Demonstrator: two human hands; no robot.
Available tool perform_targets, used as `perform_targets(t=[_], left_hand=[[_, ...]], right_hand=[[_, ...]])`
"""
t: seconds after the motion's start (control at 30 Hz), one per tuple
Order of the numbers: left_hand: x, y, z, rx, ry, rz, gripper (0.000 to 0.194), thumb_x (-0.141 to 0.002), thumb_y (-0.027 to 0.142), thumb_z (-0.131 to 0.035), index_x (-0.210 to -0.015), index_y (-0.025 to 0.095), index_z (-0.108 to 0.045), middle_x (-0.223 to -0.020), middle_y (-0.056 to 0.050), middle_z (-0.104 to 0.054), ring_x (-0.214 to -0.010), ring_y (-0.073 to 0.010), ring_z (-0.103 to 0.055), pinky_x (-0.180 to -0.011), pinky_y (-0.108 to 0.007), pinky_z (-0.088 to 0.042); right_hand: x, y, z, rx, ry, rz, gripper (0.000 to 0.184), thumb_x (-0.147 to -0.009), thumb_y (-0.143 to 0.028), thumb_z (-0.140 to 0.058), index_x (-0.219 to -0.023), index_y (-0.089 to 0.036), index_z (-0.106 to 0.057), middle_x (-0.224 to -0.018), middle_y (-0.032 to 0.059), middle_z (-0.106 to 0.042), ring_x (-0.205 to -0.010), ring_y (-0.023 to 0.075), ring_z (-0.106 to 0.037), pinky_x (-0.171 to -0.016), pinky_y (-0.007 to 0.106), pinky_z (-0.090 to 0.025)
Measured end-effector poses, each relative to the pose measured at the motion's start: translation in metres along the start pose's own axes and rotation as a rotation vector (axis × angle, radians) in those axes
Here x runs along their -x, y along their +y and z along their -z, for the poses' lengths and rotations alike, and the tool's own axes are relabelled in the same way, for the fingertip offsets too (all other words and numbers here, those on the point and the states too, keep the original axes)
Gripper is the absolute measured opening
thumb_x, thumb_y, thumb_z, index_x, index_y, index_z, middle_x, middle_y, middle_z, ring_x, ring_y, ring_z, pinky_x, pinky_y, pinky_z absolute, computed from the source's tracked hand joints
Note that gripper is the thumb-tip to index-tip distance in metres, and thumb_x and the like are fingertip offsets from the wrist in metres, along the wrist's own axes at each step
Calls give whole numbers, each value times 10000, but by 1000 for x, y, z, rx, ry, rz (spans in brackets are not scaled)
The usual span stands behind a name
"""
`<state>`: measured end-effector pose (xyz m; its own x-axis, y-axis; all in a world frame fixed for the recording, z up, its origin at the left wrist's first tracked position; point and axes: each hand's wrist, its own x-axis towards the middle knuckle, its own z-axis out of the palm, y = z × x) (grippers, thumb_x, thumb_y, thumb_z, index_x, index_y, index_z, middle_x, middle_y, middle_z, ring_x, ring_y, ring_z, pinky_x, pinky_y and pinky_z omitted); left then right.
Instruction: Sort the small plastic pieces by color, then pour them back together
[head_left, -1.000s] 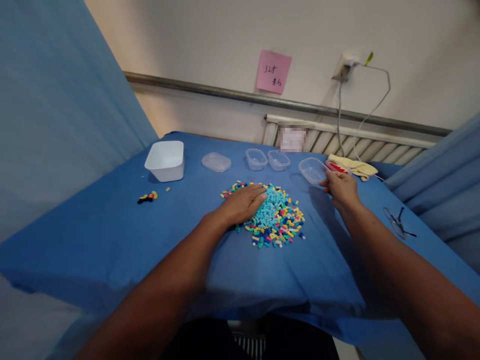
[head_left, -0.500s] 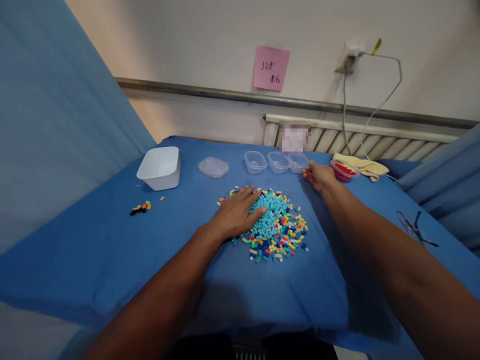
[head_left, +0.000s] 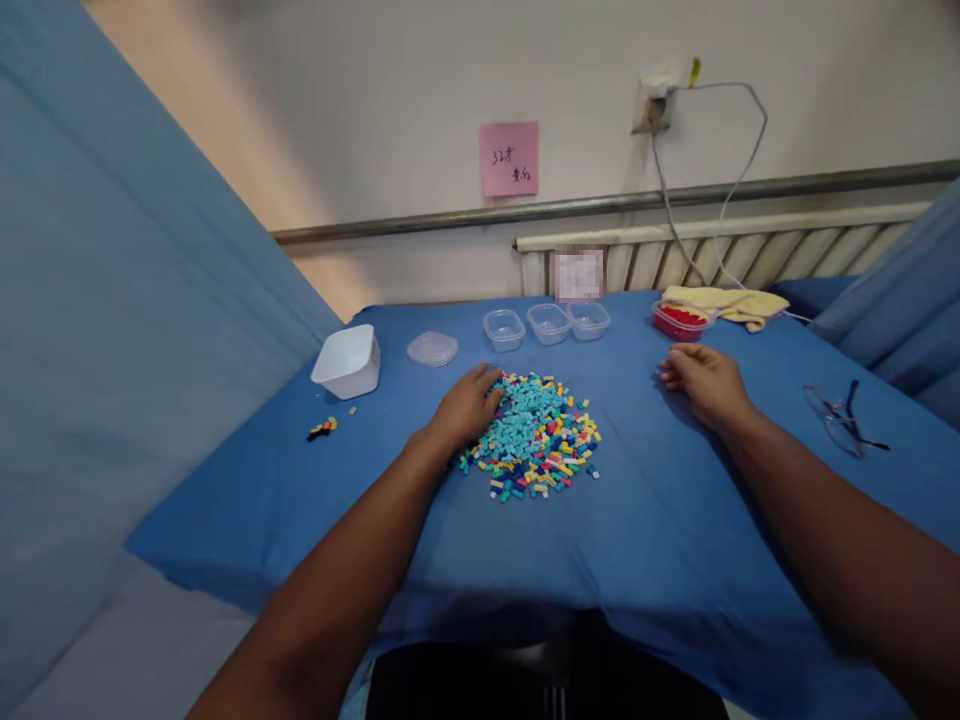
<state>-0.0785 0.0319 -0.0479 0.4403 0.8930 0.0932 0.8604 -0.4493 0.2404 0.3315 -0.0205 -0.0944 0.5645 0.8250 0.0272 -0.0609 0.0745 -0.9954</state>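
Hands (head_left: pixel 581 398) near colorful bricks (head_left: pixel 531 432), pink note (head_left: pixel 509 160) handwritten "32", further characters unclear

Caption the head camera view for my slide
Left hand at a colorful brick pile, right hand near a tub of red pieces.

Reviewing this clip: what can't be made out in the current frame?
All in the head view:
Whether the left hand grips any blocks: its back hides the palm.
Whether the right hand holds anything: curled fingers hide it.
Text on the paper: pixelated.
White tub's floor: hidden by its near wall.
Number of lids: too small.
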Motion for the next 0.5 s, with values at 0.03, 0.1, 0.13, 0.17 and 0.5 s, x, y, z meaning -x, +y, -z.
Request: perform_targets(t=[0.03,0.1,0.13,0.17,0.5], left_hand=[[-3,-2,1,-25,-6,7,635,-1145,399,-421,-1688,98,-554,-1809,-197,-424,-1713,-326,-383,-1425,-486,-289],[-7,-7,4,-57,-24,31,643,-1136,371,-409,-1678,52,-546,-1813,-220,-405,-1721,-325,-365,-1433,-467,-259],[-9,-8,6,-57,-33,53,651,-1130,358,-403,-1675,27,-537,-1817,-233,-388,-1725,-325,-355,-1436,-460,-245],[-10,-9,7,-49,-42,76,660,-1124,347,-395,-1676,7,-523,-1822,-243,-371,-1731,-325,-342,-1438,-458,-236],[-17,58,1,-37,-166,76,825,-1172,652,-227,-1715,99,-508,-1794,-198,-446,-1726,-384,-335,-1421,-555,-251]], right_hand=[[-1,2,0,0,-16,11,224,-859,-323,-869,-998,-217,-730,-819,17,-757,-599,116,-675,-514,190,-552],[-4,5,-2,14,-58,32,230,-862,-342,-853,-1016,-211,-743,-826,25,-768,-600,120,-679,-515,198,-552],[-6,5,-3,23,-76,40,235,-865,-356,-848,-1017,-209,-745,-829,29,-772,-601,122,-680,-517,203,-552],[-7,6,-5,30,-88,47,238,-868,-368,-842,-1017,-209,-745,-832,32,-775,-600,123,-680,-517,206,-551],[-11,4,-8,37,-126,37,137,-901,-312,-801,-970,-219,-729,-825,46,-781,-596,130,-677,-502,208,-539]])
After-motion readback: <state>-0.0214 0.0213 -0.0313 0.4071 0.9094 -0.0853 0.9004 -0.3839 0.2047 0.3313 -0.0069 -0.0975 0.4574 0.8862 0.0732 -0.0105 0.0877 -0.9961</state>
